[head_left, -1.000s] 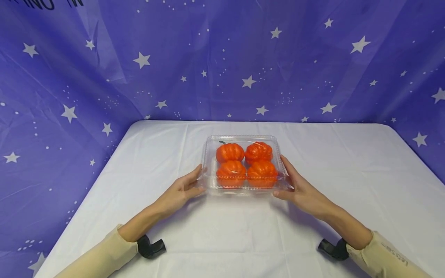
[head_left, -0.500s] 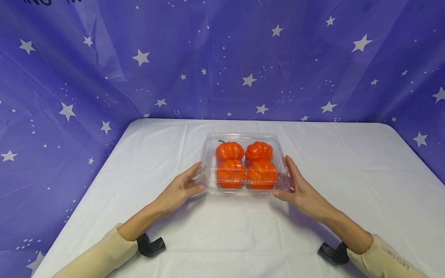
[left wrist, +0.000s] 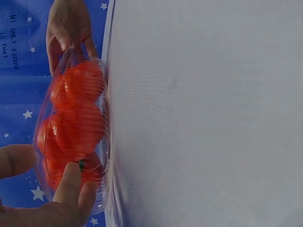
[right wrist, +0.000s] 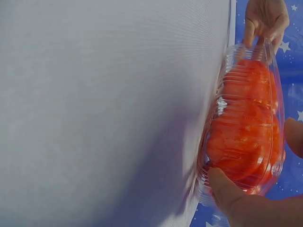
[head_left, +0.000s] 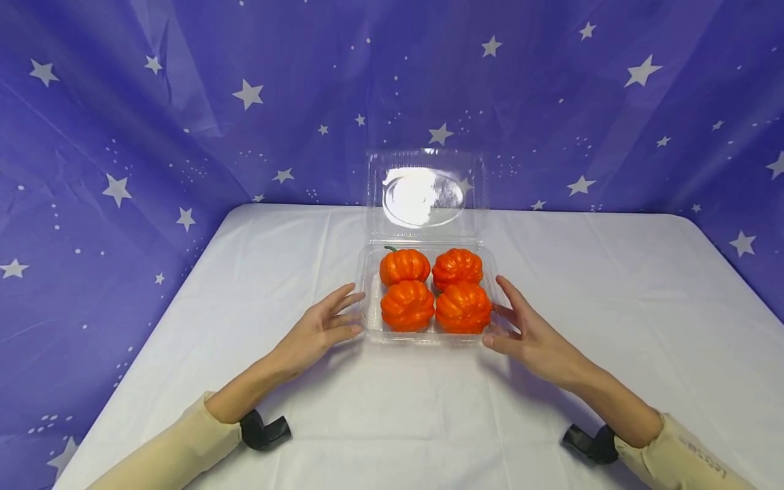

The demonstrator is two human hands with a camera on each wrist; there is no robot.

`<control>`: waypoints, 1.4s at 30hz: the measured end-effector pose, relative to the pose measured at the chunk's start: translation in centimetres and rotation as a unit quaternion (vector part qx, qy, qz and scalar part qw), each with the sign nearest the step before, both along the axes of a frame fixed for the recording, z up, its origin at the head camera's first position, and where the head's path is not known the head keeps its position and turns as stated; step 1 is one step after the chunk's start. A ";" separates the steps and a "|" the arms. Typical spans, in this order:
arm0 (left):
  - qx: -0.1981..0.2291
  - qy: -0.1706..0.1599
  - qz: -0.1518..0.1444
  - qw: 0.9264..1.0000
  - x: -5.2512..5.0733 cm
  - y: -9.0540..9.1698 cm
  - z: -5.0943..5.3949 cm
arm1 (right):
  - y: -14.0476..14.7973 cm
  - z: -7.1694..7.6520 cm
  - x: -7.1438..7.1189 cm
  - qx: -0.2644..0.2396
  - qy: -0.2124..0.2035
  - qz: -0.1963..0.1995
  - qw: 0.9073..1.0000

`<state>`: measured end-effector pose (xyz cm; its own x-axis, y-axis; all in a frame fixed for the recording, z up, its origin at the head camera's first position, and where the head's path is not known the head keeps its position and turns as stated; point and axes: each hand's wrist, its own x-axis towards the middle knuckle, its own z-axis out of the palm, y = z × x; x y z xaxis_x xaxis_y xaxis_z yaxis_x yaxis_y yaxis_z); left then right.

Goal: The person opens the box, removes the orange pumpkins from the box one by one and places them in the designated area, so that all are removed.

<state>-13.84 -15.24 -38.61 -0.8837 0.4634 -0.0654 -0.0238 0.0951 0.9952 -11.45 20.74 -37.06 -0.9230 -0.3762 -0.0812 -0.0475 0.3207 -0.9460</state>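
Observation:
A clear plastic clamshell box sits on the cloth, its lid standing up at the back. Several small orange toy pumpkins lie in its base in two rows; one at the back left shows a green stem. My left hand is at the box's left side, fingers spread and relaxed, fingertips at or close to the wall. At the right side, my right hand has its thumb by the front corner and its fingers along the wall. Both wrist views show the ribbed side walls close to the fingers.
A white cloth covers the table, with its back edge not far behind the box. Purple-blue fabric with white stars hangs behind and at both sides. Black wrist devices are worn below both sleeves.
The lid has swung up from over the pumpkins and now stands at the back. The hands stay beside the box; the left fingers have spread a little.

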 end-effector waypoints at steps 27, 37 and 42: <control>-0.036 0.111 -0.032 0.993 -2.2 -0.5 0.6 | -0.2 3.8 -0.5 0.105 0.073 -0.020 0.992; -0.037 0.104 -0.070 0.991 -3.7 -0.5 0.1 | -1.9 6.1 -1.9 0.075 0.110 0.010 0.991; -0.026 0.087 -0.069 0.993 -3.8 -0.6 0.0 | -2.7 5.6 -2.9 0.082 0.088 0.033 0.992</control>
